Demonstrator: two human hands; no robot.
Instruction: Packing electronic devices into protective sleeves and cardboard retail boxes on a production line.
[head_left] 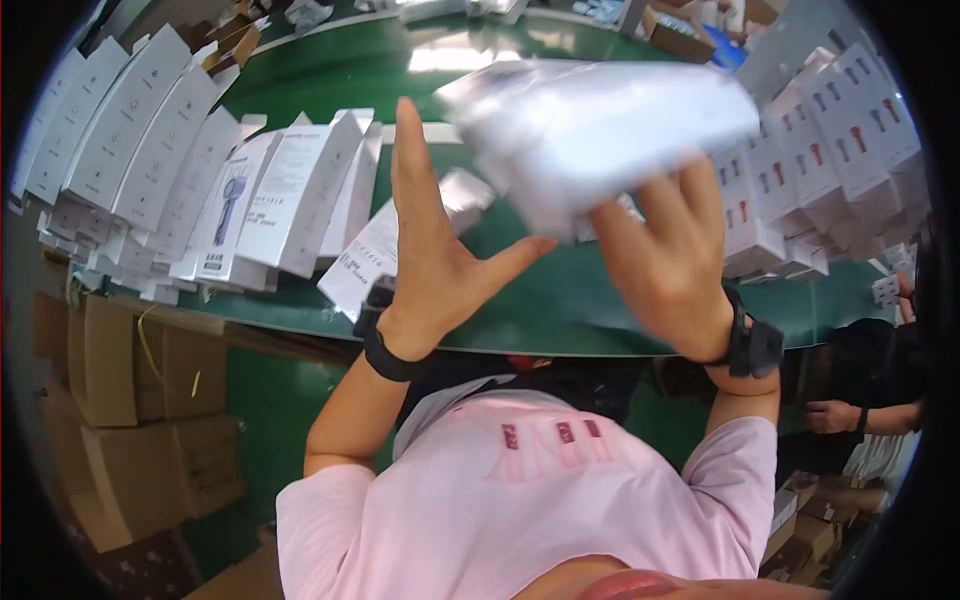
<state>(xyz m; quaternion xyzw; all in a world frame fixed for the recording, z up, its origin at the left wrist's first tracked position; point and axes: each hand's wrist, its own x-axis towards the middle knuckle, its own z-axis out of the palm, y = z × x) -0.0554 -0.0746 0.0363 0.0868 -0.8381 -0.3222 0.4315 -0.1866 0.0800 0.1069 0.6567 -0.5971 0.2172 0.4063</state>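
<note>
My right hand (670,265) grips a white package (625,125) from below and lifts it above the table. Motion smears the package, so its exact kind cannot be made out. Its surface is shiny in places. My left hand (435,255) is open just to the left of it, fingers pointing up and thumb stretched toward the package without holding anything. Beside my left wrist, a white printed carton (362,262) lies at an angle on the green table (330,75). Part of that carton is hidden behind my hand.
White cartons (300,190) stand in rows along the left of the table. More cartons with small printed pictures (820,140) are stacked at the right. Brown cardboard boxes (160,460) sit on the floor at left. Another person's hand (832,416) shows at far right.
</note>
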